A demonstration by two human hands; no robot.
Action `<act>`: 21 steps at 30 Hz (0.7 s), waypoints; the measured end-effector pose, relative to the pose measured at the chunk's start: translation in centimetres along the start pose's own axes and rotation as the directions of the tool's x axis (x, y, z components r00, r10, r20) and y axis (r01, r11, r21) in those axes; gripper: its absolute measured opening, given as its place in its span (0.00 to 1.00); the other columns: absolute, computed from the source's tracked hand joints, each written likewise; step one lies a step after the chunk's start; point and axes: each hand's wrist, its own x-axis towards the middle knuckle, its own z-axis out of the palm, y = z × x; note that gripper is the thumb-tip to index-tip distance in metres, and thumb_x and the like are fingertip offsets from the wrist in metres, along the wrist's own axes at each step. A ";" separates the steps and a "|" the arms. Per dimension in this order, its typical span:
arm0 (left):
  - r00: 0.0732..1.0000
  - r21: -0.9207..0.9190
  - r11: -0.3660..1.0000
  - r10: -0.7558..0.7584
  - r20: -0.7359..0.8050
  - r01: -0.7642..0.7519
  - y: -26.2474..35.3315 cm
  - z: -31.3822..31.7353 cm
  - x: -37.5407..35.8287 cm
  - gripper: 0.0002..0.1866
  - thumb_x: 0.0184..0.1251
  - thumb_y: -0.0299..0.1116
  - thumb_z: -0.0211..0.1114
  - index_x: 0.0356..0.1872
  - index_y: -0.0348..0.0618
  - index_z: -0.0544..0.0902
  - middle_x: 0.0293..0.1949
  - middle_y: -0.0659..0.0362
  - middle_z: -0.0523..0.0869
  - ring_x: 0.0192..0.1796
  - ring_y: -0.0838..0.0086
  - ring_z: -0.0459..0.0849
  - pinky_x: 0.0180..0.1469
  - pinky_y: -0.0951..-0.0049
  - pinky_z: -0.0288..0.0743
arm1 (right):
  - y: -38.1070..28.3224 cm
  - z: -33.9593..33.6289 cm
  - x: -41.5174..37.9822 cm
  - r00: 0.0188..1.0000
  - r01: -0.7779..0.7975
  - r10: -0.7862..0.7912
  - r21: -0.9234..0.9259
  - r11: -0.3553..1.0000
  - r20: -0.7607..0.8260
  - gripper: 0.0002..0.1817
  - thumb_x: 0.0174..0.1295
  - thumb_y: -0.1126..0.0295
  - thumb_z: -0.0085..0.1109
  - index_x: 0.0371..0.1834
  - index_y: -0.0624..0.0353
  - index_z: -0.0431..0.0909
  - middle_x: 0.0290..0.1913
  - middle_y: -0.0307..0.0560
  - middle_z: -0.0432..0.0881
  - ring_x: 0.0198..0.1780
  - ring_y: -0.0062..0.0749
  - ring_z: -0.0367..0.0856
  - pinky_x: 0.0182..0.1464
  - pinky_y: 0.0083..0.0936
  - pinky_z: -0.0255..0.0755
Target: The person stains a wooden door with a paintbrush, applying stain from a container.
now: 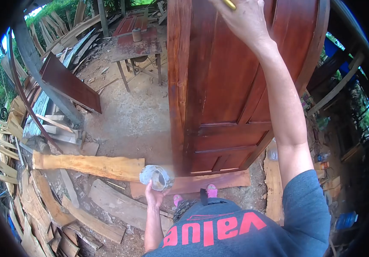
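Observation:
My left hand [154,196] is wrapped round the lower side of a clear, whitish-stained container [156,177], whose open mouth faces up. Raised at the top edge of the view, my right hand [245,19] is closed on a yellow object [229,4], of which only a short end shows; its kind is hard to tell. Behind and below that hand stands a tall, reddish-brown panelled wooden door [223,94], upright in front of me. Whether the hand or the object touches its surface cannot be told.
A red-stained table [138,48] with a can [137,35] stands at the back. A dark panel [71,83] leans on a post at the left. Planks [94,165] and scrap wood lie around my feet. Bottles [346,220] are at the right.

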 end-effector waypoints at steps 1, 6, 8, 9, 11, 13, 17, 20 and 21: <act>1.000 -0.014 1.000 -0.008 0.018 0.008 -0.2 0.3 0.4 0.45 0.59 0.62 0.65 0.75 0.55 0.62 0.72 0.52 0.69 0.72 0.50 0.67 0.68 0.35 0.59 | -0.9 -0.7 0.5 1.000 -0.004 0.004 -0.001 1.000 -0.003 0.12 0.67 0.59 0.65 0.50 0.45 0.84 0.41 0.39 0.88 0.42 0.38 0.83 0.44 0.39 0.67; 0.997 -0.041 0.999 -0.011 0.077 0.015 -1.0 2.4 0.4 0.44 0.60 0.61 0.65 0.75 0.56 0.62 0.72 0.53 0.69 0.73 0.50 0.67 0.68 0.33 0.60 | -4.7 3.1 -6.5 0.983 0.184 -0.181 -0.192 0.964 0.031 0.12 0.64 0.62 0.65 0.50 0.42 0.83 0.43 0.33 0.84 0.43 0.32 0.79 0.53 0.39 0.62; 0.997 -0.048 0.999 -0.006 0.071 0.009 -1.4 2.0 -0.1 0.43 0.60 0.61 0.65 0.75 0.56 0.63 0.72 0.53 0.69 0.72 0.50 0.68 0.67 0.33 0.61 | -8.1 4.8 -14.5 0.933 0.154 -0.168 0.068 0.986 0.318 0.06 0.64 0.69 0.62 0.43 0.48 0.81 0.41 0.40 0.83 0.46 0.38 0.77 0.56 0.48 0.59; 0.997 -0.049 0.999 -0.004 0.075 0.008 -1.5 1.8 -0.3 0.43 0.60 0.61 0.65 0.74 0.56 0.63 0.72 0.53 0.70 0.72 0.50 0.69 0.66 0.33 0.62 | -9.4 5.6 -19.0 0.863 0.119 -0.167 0.130 0.984 0.477 0.06 0.63 0.70 0.60 0.42 0.49 0.81 0.40 0.41 0.83 0.46 0.38 0.77 0.57 0.50 0.59; 0.997 -0.055 0.998 0.000 0.072 0.004 -1.7 1.3 -0.6 0.43 0.61 0.61 0.64 0.74 0.56 0.63 0.71 0.53 0.70 0.72 0.51 0.69 0.65 0.33 0.63 | -11.5 7.1 -27.8 0.744 0.045 -0.167 0.201 0.978 0.646 0.11 0.62 0.65 0.66 0.47 0.46 0.82 0.39 0.38 0.81 0.43 0.36 0.76 0.55 0.46 0.59; 0.999 -0.027 0.999 -0.028 0.043 0.029 -1.7 0.1 -1.2 0.42 0.60 0.61 0.64 0.74 0.56 0.65 0.71 0.54 0.71 0.71 0.52 0.70 0.65 0.34 0.64 | -12.0 8.3 -35.2 0.530 -0.141 -0.132 0.240 0.961 0.838 0.09 0.63 0.63 0.66 0.45 0.47 0.85 0.42 0.40 0.87 0.42 0.40 0.78 0.54 0.45 0.60; 0.997 0.021 0.997 -0.070 -0.029 0.070 -1.2 -2.2 -2.5 0.42 0.60 0.62 0.64 0.73 0.56 0.66 0.70 0.55 0.72 0.70 0.53 0.71 0.64 0.36 0.65 | -9.0 6.6 -33.9 0.243 -0.408 -0.119 0.213 0.888 0.963 0.11 0.64 0.61 0.66 0.48 0.47 0.87 0.49 0.44 0.88 0.48 0.42 0.83 0.52 0.47 0.60; 0.992 0.036 0.994 -0.100 -0.070 0.103 -1.3 -3.7 -2.3 0.42 0.60 0.63 0.63 0.73 0.56 0.66 0.70 0.55 0.72 0.70 0.54 0.71 0.64 0.36 0.64 | -4.8 2.8 -23.6 0.622 -0.285 -0.023 0.253 0.925 0.783 0.12 0.66 0.62 0.64 0.51 0.47 0.85 0.41 0.43 0.87 0.43 0.38 0.82 0.49 0.38 0.60; 0.993 0.049 0.994 -0.092 -0.068 0.096 -1.2 -3.6 -2.1 0.42 0.60 0.63 0.63 0.73 0.56 0.65 0.70 0.55 0.72 0.70 0.54 0.71 0.64 0.36 0.64 | -3.7 1.2 -20.2 0.833 -0.163 -0.013 0.268 0.949 0.553 0.12 0.67 0.63 0.64 0.51 0.46 0.85 0.41 0.40 0.86 0.42 0.36 0.80 0.48 0.34 0.60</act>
